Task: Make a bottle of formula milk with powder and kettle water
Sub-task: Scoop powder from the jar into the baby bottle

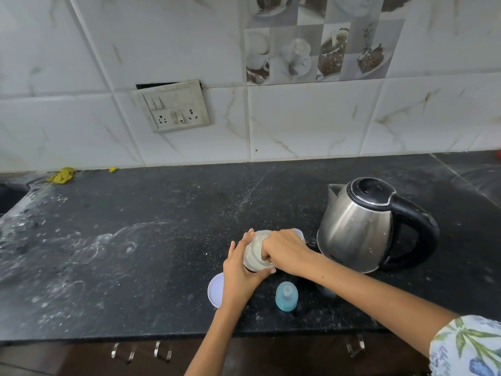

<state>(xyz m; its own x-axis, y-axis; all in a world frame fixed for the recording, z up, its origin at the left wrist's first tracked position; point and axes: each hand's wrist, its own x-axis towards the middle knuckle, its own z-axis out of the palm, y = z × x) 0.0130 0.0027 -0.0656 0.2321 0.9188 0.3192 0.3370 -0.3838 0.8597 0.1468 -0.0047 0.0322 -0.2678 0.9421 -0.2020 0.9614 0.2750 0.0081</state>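
Note:
My left hand [238, 272] grips a translucent powder jar [254, 249], which is tilted over the black counter and holds whitish powder. My right hand [284, 249] comes over the jar from the right, and its fingertips reach into the jar's mouth; what they hold is hidden. The jar's round white lid [215, 291] lies flat on the counter just left of my left wrist. A small blue bottle cap [286, 296] stands in front of the jar. The steel kettle [360, 226], with a black lid and handle, stands to the right, lid closed, spout pointing left.
The dark stone counter [135, 253] is dusted with white powder smears on its left half. A sink edge [10, 196] sits far left, with a yellow cloth [61, 175] by the wall. A socket panel [173, 107] is on the tiled wall. A pale round object [299, 234] peeks out behind my right hand.

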